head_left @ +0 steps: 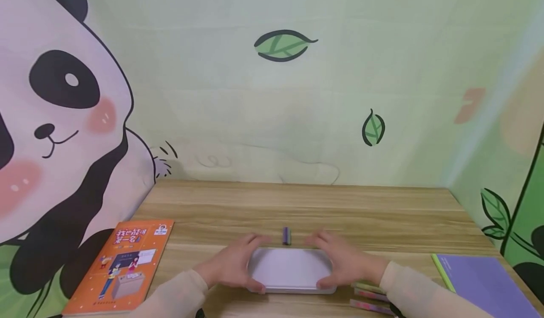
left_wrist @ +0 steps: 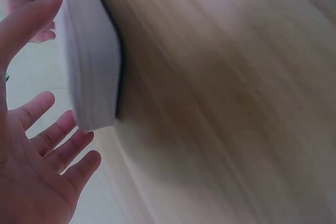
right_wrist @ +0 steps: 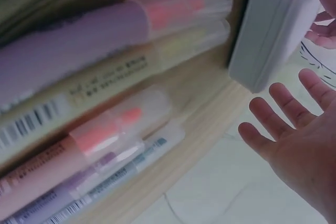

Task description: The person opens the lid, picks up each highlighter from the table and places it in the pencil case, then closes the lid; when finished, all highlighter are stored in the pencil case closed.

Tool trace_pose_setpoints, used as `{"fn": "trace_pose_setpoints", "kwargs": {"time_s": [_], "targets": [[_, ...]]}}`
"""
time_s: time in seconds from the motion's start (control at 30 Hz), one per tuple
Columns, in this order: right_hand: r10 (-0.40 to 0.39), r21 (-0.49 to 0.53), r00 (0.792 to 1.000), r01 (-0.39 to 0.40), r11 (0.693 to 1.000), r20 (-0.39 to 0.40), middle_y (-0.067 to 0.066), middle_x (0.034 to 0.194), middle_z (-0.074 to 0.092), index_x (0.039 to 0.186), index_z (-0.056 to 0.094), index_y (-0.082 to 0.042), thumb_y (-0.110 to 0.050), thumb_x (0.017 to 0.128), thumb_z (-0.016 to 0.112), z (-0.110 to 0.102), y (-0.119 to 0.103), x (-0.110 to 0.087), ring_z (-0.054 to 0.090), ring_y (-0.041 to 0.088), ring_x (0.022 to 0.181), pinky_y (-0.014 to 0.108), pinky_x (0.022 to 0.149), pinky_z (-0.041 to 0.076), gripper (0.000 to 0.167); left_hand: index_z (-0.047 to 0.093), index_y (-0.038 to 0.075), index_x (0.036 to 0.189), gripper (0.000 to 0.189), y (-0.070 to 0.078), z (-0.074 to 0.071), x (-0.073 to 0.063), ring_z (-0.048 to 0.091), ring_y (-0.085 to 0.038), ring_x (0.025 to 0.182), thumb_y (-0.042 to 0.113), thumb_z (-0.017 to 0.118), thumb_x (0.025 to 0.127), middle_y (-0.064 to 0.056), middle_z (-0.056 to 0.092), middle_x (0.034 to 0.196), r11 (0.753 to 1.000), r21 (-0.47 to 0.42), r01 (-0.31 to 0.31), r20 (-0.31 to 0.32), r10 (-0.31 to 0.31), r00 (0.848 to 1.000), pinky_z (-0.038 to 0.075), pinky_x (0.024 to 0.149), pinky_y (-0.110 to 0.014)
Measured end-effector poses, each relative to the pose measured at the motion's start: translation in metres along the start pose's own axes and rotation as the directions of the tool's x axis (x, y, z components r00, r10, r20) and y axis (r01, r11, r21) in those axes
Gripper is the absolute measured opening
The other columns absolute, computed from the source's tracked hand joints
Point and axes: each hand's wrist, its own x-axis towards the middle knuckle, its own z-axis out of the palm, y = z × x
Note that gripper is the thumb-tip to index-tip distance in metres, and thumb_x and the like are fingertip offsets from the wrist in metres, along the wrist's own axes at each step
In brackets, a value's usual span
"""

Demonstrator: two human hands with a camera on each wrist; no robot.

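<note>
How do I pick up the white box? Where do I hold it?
Probably hold the box by its two short ends, coming from left and right together. It lies flat, longer side to side than front to back, and its end walls stand up, good for squeezing. Mind the pens near its right end.

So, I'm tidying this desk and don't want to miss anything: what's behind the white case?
Beyond the white case, a small purple-and-green object lies on the wooden table. Whatever the case, left hand and right hand cover there can't be seen.
</note>
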Motion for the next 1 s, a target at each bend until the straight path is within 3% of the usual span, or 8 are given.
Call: {"fn": "trace_pose_setpoints", "kwargs": {"time_s": [0.23,0.57,1.0], "targets": [[0.037,0.066,0.996,-0.042,0.997,0.077,0.004,0.129,0.05,0.134,0.049,-0.011,-0.044,0.071,0.08,0.001,-0.003,-0.001,0.051,0.021,0.114,0.043,0.097,0.046,0.078,0.047,0.02,0.139,0.098,-0.005,0.01,-0.006,0.054,-0.019,0.113,0.053,0.086,0.056,0.0,0.05,0.131,1.0,0.021,0.009,-0.001,-0.009,1.0,0.048,0.094,-0.037],[0.044,0.03,0.992,-0.048,0.998,0.115,0.009,0.135,0.047,0.136,0.046,-0.007,-0.041,0.067,0.084,0.007,-0.006,-0.001,0.049,0.026,0.121,0.044,0.103,0.043,0.085,0.046,0.021,0.139,0.095,-0.009,0.018,-0.008,0.054,-0.016,0.111,0.051,0.085,0.058,0.001,0.051,0.128,0.999,0.044,-0.001,-0.036,0.003,0.999,0.049,0.093,-0.036],[0.07,-0.013,0.988,-0.069,0.998,0.138,0.008,0.133,0.05,0.137,0.047,-0.007,-0.042,0.064,0.085,0.007,-0.006,0.002,0.053,0.024,0.117,0.041,0.101,0.046,0.089,0.044,0.023,0.144,0.096,-0.014,0.021,-0.013,0.053,-0.021,0.117,0.04,0.088,0.06,-0.005,0.05,0.132,0.998,-0.054,0.017,-0.022,-0.018,1.0,0.046,0.1,-0.043]]}}
